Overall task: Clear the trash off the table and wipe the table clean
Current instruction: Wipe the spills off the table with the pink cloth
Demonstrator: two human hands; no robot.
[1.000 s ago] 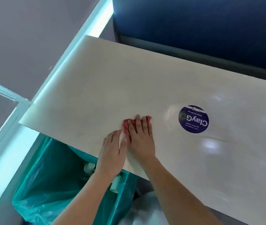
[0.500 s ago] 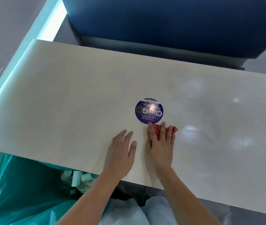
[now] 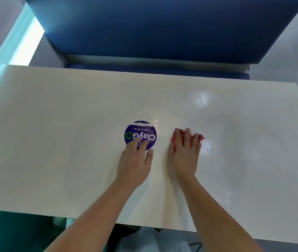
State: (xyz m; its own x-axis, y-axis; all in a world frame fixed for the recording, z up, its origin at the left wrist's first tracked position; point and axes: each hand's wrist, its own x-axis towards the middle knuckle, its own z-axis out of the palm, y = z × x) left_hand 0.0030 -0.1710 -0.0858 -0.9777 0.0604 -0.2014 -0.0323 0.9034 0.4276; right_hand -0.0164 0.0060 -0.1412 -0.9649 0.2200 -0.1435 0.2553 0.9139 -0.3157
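Glossy pale table point(image 3: 53, 124) before blue bench point(image 3: 162, 24); left fingers point(image 3: 134, 144) flat, right fingers point(image 3: 187, 136) flat on red cloth point(image 3: 201, 137).

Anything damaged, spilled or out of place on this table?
The purple sticker on the table looks torn or peeled at its far edge: a ragged white strip cuts across it. Nothing else stands out.
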